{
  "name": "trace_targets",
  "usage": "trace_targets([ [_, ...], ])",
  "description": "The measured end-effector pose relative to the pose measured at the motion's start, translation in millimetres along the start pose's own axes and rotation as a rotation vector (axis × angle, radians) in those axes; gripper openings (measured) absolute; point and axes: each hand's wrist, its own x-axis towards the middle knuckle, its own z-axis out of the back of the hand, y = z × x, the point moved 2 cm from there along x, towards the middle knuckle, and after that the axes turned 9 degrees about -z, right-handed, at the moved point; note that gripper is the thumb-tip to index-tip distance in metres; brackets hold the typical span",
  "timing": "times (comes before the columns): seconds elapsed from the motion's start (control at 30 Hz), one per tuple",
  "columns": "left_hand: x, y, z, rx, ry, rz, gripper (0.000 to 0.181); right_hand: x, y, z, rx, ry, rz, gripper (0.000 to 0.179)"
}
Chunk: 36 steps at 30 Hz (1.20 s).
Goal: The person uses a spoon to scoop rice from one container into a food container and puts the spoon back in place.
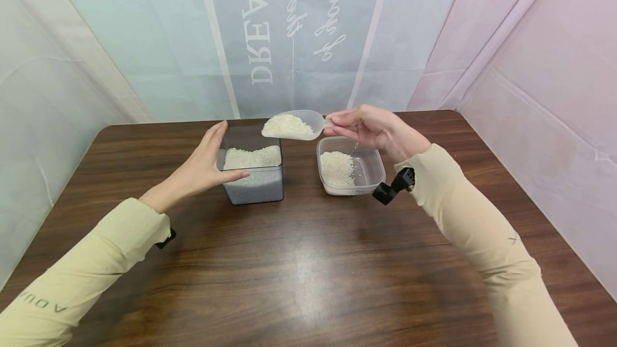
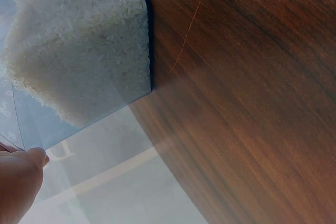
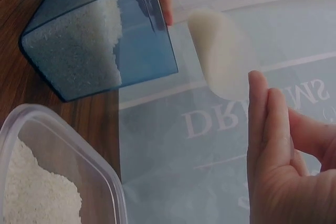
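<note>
A bluish see-through rice container stands left of centre, part filled with white rice. My left hand holds it at the rim, thumb along the near side and fingers at the left wall. Pinched by its handle in my right hand is a translucent scoop heaped with rice. This scoop hangs in the air between the container and a clear plastic box, above their rims. Rice lies in the left part of that box, below my right hand. In the right wrist view the scoop shows from below.
Both containers stand on a dark wooden table, towards its far edge. A pale printed cloth hangs behind the table, with light cloth walls at both sides. A black wrist camera on the right wrist overlaps the clear box's right corner.
</note>
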Motion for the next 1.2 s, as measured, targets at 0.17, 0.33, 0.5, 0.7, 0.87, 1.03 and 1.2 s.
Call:
trace_targets([
  [0.17, -0.3, -0.3, -0.2, -0.003, -0.001, 0.005, 0.109, -2.8, 1, 9, 0.014, -0.003, 0.007, 0.021],
  [0.33, -1.2, -1.3, 0.4, -0.005, 0.001, 0.001, 0.109, -6.2, 0, 20, 0.032, 0.012, 0.010, 0.020],
  [0.5, -2.1, -1.2, -0.8, -0.007, -0.002, 0.006, 0.109, -10.0, -2, 28, 0.048, -0.002, 0.020, 0.019],
  [0.7, -2.4, -0.6, -2.3, -0.009, -0.008, 0.006, 0.109, -16.3, -3, 40, 0.079, 0.012, 0.030, 0.018],
  [0.87, -3.2, -1.2, -1.9, -0.009, -0.006, 0.006, 0.109, -20.7, -3, 50, 0.082, 0.009, 0.024, 0.019],
  [1.03, -3.2, -0.9, -2.0, -0.009, -0.006, 0.003, 0.109, -25.2, -3, 61, 0.128, -0.004, 0.021, 0.016],
  [1.2, -3.2, 0.8, -2.3, 0.004, 0.000, 0.003, 0.109, -29.6, -3, 70, 0.153, 0.025, 0.025, 0.016],
])
